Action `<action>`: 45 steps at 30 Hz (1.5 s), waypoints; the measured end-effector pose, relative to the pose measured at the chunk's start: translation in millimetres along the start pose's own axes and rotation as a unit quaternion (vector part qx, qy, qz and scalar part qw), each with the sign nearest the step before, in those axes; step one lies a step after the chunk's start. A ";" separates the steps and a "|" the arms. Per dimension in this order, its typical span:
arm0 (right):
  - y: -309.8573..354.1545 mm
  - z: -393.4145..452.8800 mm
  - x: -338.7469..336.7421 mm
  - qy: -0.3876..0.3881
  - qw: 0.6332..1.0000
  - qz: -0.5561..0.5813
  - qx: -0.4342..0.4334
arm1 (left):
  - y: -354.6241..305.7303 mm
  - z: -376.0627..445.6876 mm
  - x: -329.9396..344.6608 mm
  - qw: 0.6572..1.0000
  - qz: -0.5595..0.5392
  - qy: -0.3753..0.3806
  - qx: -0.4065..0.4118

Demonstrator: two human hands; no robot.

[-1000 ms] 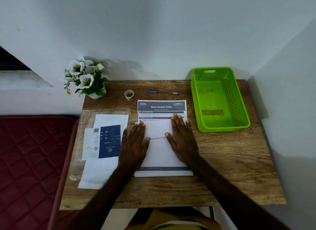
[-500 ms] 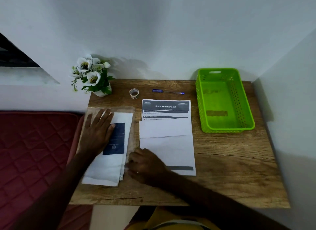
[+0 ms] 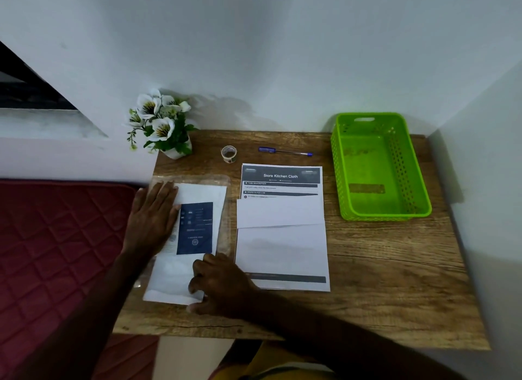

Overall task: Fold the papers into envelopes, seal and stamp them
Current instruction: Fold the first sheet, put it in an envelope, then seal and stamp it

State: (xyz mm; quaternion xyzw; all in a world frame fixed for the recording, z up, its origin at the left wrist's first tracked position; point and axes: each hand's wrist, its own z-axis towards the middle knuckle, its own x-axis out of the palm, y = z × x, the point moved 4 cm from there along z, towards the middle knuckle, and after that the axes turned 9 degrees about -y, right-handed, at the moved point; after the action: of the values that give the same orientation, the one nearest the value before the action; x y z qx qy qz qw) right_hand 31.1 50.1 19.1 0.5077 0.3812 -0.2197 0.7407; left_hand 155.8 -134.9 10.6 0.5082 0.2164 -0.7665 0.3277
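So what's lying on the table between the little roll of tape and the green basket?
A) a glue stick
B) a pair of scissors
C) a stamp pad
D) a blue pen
D: a blue pen lies flat near the table's back edge, with the roll of tape to one side of it and the green basket to the other.

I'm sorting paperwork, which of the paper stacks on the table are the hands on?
The left stack with the dark blue panel, inside clear plastic; the "Store Kitchen Cloth" sheet lies untouched beside it.
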 end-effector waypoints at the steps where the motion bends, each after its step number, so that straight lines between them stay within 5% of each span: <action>1: 1.4 0.7 1.6 0.002 1.000 0.001 -0.003 | 0.7 0.2 -0.6 1.000 -0.002 0.001 -0.002; 14: 12.6 -3.6 -2.6 -0.072 0.997 0.031 -0.008 | 2.7 0.2 -3.8 1.000 -0.015 0.016 0.003; 22: 11.5 -15.6 -14.9 -0.144 0.987 0.064 0.022 | 0.8 -6.9 8.2 0.992 -0.030 0.109 0.055; 26: 11.0 -17.8 -16.1 -0.143 0.989 0.011 0.020 | -1.3 -8.9 10.7 0.991 -0.036 0.122 0.044; 29: 11.0 -16.4 -18.9 -0.122 0.988 0.072 0.067 | -4.8 -8.1 7.6 0.991 -0.044 0.120 0.044; 35: 7.7 -11.5 -24.0 -0.048 0.940 0.251 0.224 | -6.0 -8.3 6.8 0.990 -0.040 0.122 0.054; 45: 17.6 -7.9 -38.1 0.009 0.852 0.402 0.335 | -4.0 -7.7 6.3 0.989 -0.043 0.123 0.065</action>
State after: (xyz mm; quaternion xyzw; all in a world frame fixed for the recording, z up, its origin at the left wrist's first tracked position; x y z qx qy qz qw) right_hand 17.6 61.8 57.9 0.8358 0.0543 -0.0128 0.5462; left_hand 156.1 -128.7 1.7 0.6088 0.2259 -0.7244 0.2315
